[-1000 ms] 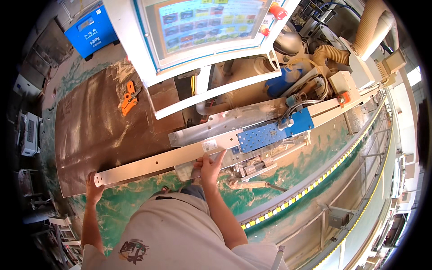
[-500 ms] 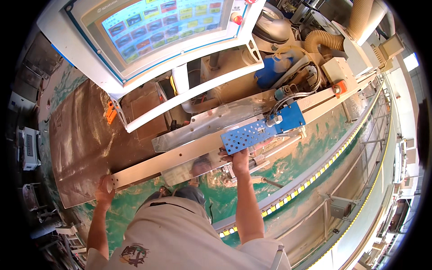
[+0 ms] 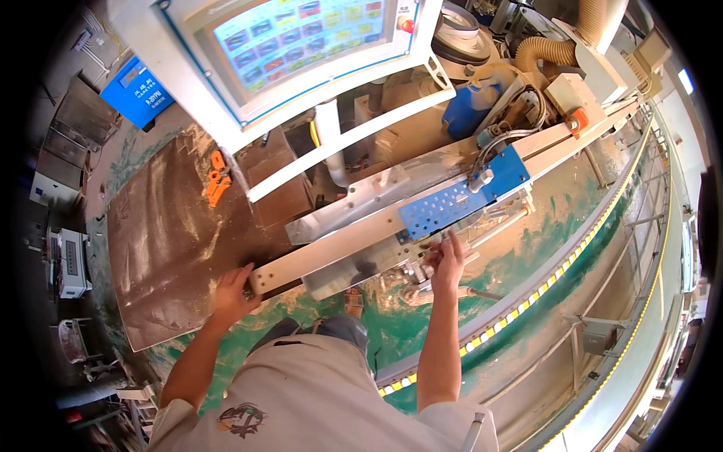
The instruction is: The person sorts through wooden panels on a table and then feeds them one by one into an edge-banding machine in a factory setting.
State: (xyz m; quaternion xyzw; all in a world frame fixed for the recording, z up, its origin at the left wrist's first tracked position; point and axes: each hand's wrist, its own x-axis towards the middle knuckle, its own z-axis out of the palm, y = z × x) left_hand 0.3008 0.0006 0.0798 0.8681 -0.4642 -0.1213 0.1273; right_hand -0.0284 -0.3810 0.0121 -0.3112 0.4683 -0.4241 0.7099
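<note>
A long light-brown wooden board (image 3: 327,252) lies along the machine's metal bed, its right part running under a blue perforated plate (image 3: 440,209). At the board's left end is my left hand (image 3: 235,294), its fingers and thumb closed about that end. My right hand (image 3: 446,264) is just below the blue plate, beside the bed's near edge. Its fingers are loosely bent and apart, with nothing visible in them. A silver fitting (image 3: 480,179) sits on top of the blue plate.
A white-framed touch-screen panel (image 3: 301,45) with a curved white handle (image 3: 354,139) overhangs the far side. Left of the bed is a dusty brown sheet (image 3: 166,248) with an orange tool (image 3: 218,179) near it. A curved rail with yellow blocks (image 3: 520,305) runs along the right.
The board has slid right, further under the blue plate, with my left hand following its end. My right hand has come off the blue plate's lower edge and moved right. The view has shifted.
</note>
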